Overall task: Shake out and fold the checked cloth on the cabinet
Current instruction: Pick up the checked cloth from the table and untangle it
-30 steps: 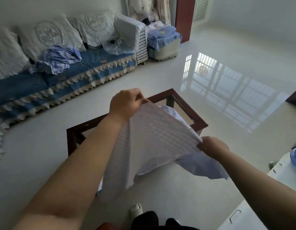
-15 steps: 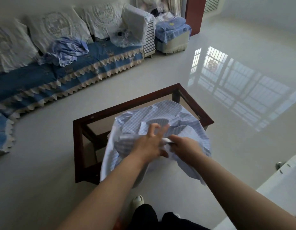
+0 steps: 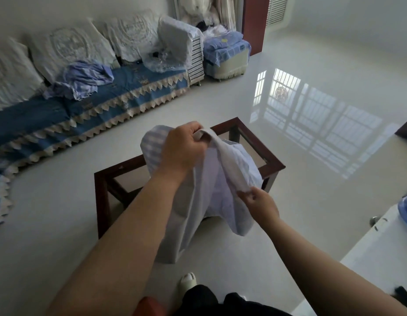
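Observation:
The pale blue checked cloth (image 3: 211, 190) hangs bunched in the air in front of me, above the near side of the glass-topped table. My left hand (image 3: 182, 149) is raised and grips the cloth's top edge in a fist. Lower and to the right, my right hand (image 3: 259, 201) pinches a fold of the cloth's edge between thumb and fingers. The cloth's lower part droops between my forearms. The white cabinet (image 3: 380, 247) stands at the right edge.
A dark wooden table with a glass top (image 3: 273, 165) stands just beyond the cloth. A blue-covered sofa (image 3: 84, 110) with cushions and crumpled clothes lines the left wall. A blue item (image 3: 406, 207) lies on the cabinet. Glossy white floor stretches right.
My hands were together low in the crumpled cloth; now my left hand has lifted its top edge and my right hand has slid down and right along the edge.

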Available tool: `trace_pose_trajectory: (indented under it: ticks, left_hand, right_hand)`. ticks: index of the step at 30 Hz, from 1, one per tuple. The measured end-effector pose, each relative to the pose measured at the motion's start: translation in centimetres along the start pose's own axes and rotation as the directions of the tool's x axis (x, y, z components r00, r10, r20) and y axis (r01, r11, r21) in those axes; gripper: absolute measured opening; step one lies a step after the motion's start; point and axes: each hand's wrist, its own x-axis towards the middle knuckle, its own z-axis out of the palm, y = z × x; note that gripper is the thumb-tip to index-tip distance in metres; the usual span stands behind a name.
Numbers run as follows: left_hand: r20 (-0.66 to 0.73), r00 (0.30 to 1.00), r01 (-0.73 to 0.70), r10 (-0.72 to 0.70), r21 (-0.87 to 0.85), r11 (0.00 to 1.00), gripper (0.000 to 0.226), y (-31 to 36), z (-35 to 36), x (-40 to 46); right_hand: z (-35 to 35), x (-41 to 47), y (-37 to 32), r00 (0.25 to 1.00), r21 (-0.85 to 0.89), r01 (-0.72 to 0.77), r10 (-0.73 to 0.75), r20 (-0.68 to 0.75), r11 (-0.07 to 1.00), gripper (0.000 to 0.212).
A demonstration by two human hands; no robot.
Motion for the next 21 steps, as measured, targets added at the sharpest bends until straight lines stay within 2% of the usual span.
trace_pose_trajectory:
  ticks: [2,4,5,6,8,10,11,13,16,17,19,21]
  left_hand:
    - [-0.117,0.993,0.001,-0.001,0.003,1.000,0.028,-0.2,-1.5,0.2]
    - [-0.169,0.985,-0.004,0.038,0.201,0.980,0.004,-1.2,-2.9,0.0]
    - [-0.161,0.984,-0.016,0.075,0.343,0.939,0.036,-1.6,-3.2,-0.1]
    - [-0.090,0.988,-0.067,0.123,0.469,0.881,0.066,-2.0,-3.0,-0.4]
    - [0.144,0.947,-0.315,0.286,0.581,0.750,0.101,-1.2,-2.0,-1.4]
    - [0.386,0.858,-0.506,0.339,0.522,0.686,0.116,0.4,-0.1,-2.5]
    - [0.449,0.839,-0.512,0.306,0.465,0.722,0.117,1.2,0.9,-2.8]
    - [0.473,0.850,-0.421,0.231,0.348,0.838,0.100,2.6,2.3,-2.6]
    - [0.434,0.866,-0.407,0.247,0.327,0.853,0.029,3.7,3.2,-1.3]
    - [0.401,0.880,-0.389,0.256,0.297,0.872,0.015,3.9,3.3,-1.0]
    - [0.320,0.906,-0.349,0.278,0.193,0.917,0.012,4.7,3.3,-0.5]
    - [0.209,0.933,-0.317,0.294,0.086,0.944,0.015,6.0,3.0,0.4]
  right_hand:
    - [-0.3,0.3,-0.3,1.000,-0.011,0.010,-0.010,0.021,1.000,0.027]
    - [-1.5,0.4,-1.1,0.999,-0.006,0.035,-0.035,-0.024,0.999,0.020]
    - [-2.2,0.3,-1.9,0.995,-0.015,0.083,-0.084,-0.058,0.996,0.018]
    - [-3.1,0.2,-2.9,0.982,-0.043,0.162,-0.165,-0.090,0.986,0.017]
    - [-5.0,0.0,-5.8,0.917,-0.123,0.357,-0.372,-0.141,0.926,0.014]
    - [-6.8,-0.3,-8.8,0.861,-0.115,0.477,-0.489,-0.139,0.871,0.017]
    - [-7.5,-0.5,-9.9,0.859,-0.049,0.493,-0.494,-0.134,0.869,0.017]
    - [-8.2,-1.2,-11.0,0.867,0.104,0.488,-0.467,-0.176,0.867,0.015]
    - [-7.9,-2.6,-10.1,0.878,0.284,0.458,-0.379,-0.294,0.842,0.010]
    - [-7.7,-3.1,-9.3,0.898,0.361,0.423,-0.329,-0.293,0.831,0.017]
    - [-7.0,-3.5,-6.8,0.941,0.436,0.325,-0.243,-0.233,0.839,0.027]
    - [-5.6,-3.6,-3.8,0.980,0.419,0.196,-0.169,-0.100,0.887,0.032]
